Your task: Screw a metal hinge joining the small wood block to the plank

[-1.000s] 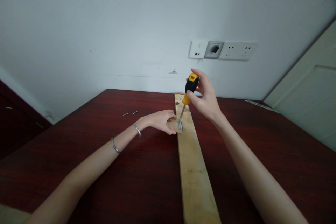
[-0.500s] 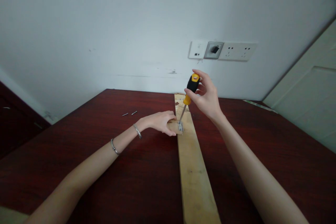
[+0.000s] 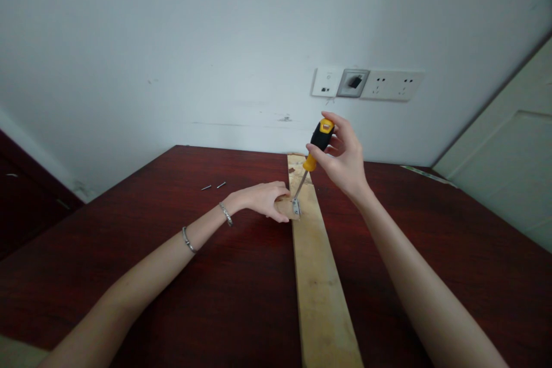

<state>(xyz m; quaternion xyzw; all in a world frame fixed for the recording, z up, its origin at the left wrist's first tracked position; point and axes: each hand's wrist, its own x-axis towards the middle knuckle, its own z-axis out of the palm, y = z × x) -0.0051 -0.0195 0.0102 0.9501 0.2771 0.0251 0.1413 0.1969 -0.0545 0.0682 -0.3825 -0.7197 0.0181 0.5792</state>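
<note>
My right hand (image 3: 342,155) grips a yellow-and-black screwdriver (image 3: 321,137) by its handle. The tool leans to the right, and its tip meets a small metal bracket (image 3: 296,207). That bracket sits against the end of a small wooden block (image 3: 284,207), on top of a long wooden board (image 3: 321,276). My left hand (image 3: 265,200) is wrapped around the block, thumb on the near side and fingers on the far side. Whether a screw is under the tip is too small to tell.
Two screws (image 3: 221,184) lie on the dark red tabletop (image 3: 224,299), left of the board. Behind the table rises a white wall with a socket panel (image 3: 390,85) and a black plug (image 3: 355,81). A pale door (image 3: 517,144) stands at the right.
The screwdriver handle and my right hand have shifted slightly right, so the tool leans a little more. The tip stays at the bracket. My left hand keeps its hold on the block.
</note>
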